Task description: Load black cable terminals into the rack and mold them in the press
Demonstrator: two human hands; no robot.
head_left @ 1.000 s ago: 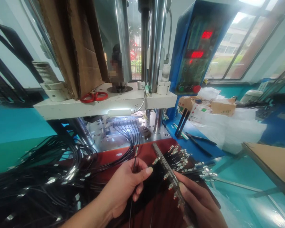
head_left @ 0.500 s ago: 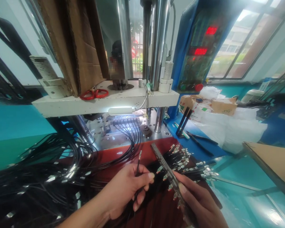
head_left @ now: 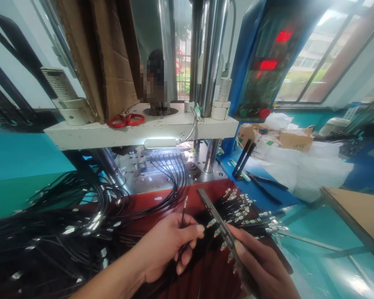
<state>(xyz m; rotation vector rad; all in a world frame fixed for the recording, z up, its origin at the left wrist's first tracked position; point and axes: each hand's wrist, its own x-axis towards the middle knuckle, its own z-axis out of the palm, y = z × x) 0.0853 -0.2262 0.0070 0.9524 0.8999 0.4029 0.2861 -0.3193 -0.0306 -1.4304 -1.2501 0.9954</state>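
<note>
The left hand [head_left: 171, 245] was closed on a thin black cable [head_left: 183, 218], its thumb and fingers gathered about it over the worktop [head_left: 193, 203]. The cable ran up through the grip, and its metal-tipped end [head_left: 186, 202] stood clear above the index finger, pointing towards the worktop's far edge and leaning slightly right. The right hand [head_left: 262, 257] was clamped on the lower part of a slim metal bar [head_left: 216, 216], thumb on the near side, fingers partly hidden. The bar slanted from its free upper end, near the worktop's far edge, down into the right palm. A row of small connectors [head_left: 223, 247] stuck out along its left side, the uppermost just beside the left thumb tip. The cable's end was apart from the bar, to the left of its upper end

Behind the bar, towards the worktop's right edge, lay a bundle of cable ends [head_left: 237, 207] with metal tips; a heap of black cables [head_left: 50, 245] covered the left side. Past the far edge, more cables [head_left: 177, 178] led onto the press bed [head_left: 134, 182], under a lit lamp [head_left: 160, 143]. Red-handled scissors [head_left: 126, 120] rested on the white press plate [head_left: 127, 135] above
</note>
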